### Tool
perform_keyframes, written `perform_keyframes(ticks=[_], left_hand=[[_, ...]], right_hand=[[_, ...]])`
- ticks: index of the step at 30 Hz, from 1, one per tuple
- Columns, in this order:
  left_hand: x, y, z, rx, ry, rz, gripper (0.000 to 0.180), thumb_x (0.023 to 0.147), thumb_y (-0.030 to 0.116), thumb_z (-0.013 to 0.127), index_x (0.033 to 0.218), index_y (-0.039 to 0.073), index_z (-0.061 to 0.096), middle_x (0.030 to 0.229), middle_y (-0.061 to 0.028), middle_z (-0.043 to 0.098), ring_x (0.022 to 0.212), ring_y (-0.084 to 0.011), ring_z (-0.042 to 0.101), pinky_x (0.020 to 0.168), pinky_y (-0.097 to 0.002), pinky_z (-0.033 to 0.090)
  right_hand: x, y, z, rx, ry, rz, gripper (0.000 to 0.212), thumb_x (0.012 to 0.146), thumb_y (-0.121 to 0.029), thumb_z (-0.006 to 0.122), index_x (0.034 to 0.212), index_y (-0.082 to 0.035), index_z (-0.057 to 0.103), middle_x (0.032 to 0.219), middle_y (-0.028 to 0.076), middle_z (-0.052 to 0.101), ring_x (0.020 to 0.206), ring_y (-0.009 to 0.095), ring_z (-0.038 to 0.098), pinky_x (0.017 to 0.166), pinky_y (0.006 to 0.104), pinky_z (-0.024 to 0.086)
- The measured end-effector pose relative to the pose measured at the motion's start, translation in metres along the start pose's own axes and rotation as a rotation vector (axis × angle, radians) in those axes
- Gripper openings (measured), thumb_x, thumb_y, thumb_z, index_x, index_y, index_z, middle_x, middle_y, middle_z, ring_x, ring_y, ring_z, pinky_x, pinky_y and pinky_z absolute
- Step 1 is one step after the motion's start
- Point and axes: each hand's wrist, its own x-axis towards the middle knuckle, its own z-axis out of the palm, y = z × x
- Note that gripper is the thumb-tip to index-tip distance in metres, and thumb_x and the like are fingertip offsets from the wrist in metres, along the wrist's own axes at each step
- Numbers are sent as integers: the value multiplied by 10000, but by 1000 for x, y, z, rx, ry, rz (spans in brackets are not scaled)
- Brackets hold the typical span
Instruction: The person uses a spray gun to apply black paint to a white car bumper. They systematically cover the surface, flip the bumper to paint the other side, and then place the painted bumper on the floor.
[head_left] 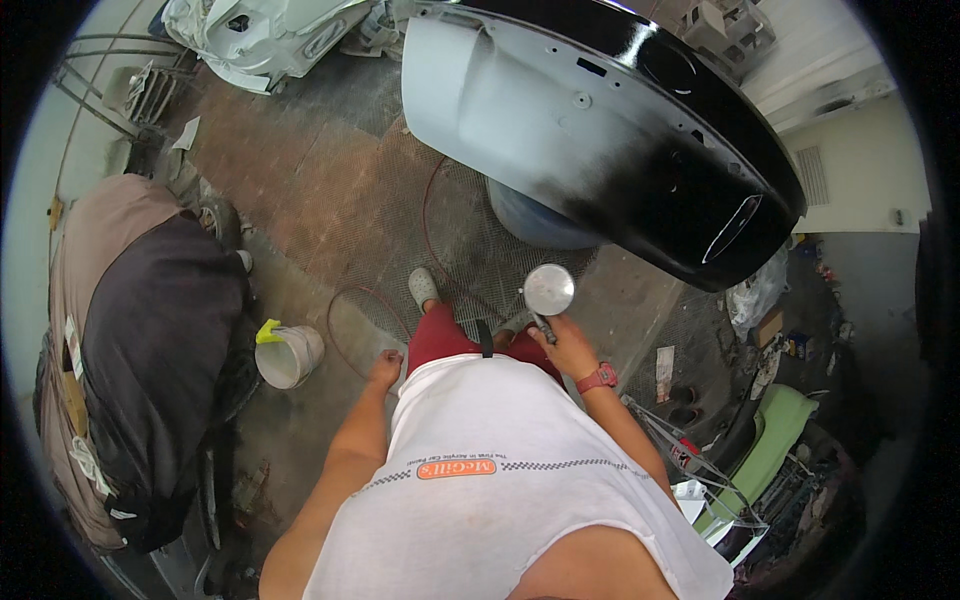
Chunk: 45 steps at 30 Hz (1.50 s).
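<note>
In my right hand (566, 347) is a paint spray gun with a round, pale metal cup (549, 289). My fingers wrap round its dark handle, and the cup faces up. My left hand (386, 368) hangs beside my thigh with its fingers curled in, and nothing shows in it. Ahead of me, apart from both hands, a large curved car body panel (500, 100) is glossy black along its outer side. Its near side is pale grey, shading to black toward the right. A thin red hose (430, 215) runs over the floor near my feet.
A whitish bucket (290, 357) with a yellow-green item on its rim stands to my left. Past it is a bulky thing under a dark cover (160, 330). A pale car part (265, 40) lies far left. A green panel (765, 445) and clutter are at my right.
</note>
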Motion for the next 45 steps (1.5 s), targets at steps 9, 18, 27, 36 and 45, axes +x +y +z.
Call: perform_keyframes(ticks=[9, 18, 27, 36, 45], left_hand=[[28, 98, -83, 312, -627, 295, 759, 1057, 684, 434, 1581, 141, 518, 1661, -239, 403, 1619, -352, 212, 1299, -472, 218], [61, 47, -112, 592, -952, 139, 940, 972, 837, 365, 1720, 300, 172, 1783, -185, -84, 1629, -454, -90, 1306, -607, 78], [93, -5, -8, 554, -619, 249, 874, 973, 680, 545, 1702, 283, 271, 1796, -155, -11, 1638, -453, -29, 1251, -729, 126], [122, 24, 6, 374, -391, 263, 787, 966, 591, 630, 1625, 208, 434, 1774, -146, 167, 1639, -411, 86, 1240, -740, 157], [143, 48, -4, 366, -563, 166, 788, 902, 480, 735, 1612, 282, 456, 1767, -110, 203, 1638, -402, 97, 1249, -748, 81]], right_hand=[[72, -35, 92, -97, -19, 77, 444, 999, -265, 677, 1398, -76, 637, 1341, 269, 577, 1213, 479, 600, 1039, 514, 506], [179, -43, 182, -252, -226, 37, 449, 902, -112, 726, 1350, -134, 700, 1210, 253, 611, 1118, 475, 631, 965, 527, 536], [377, 80, 321, -427, -394, 120, 496, 876, -228, 776, 1363, -176, 701, 1156, 230, 691, 1032, 442, 701, 898, 544, 575], [540, 218, 404, -378, -254, 142, 599, 890, -205, 785, 1464, -157, 621, 1305, 238, 690, 1193, 426, 664, 1034, 494, 537], [566, 340, 436, -364, -420, 11, 617, 881, -127, 789, 1471, -219, 633, 1272, 214, 716, 1190, 416, 676, 1065, 493, 530]])
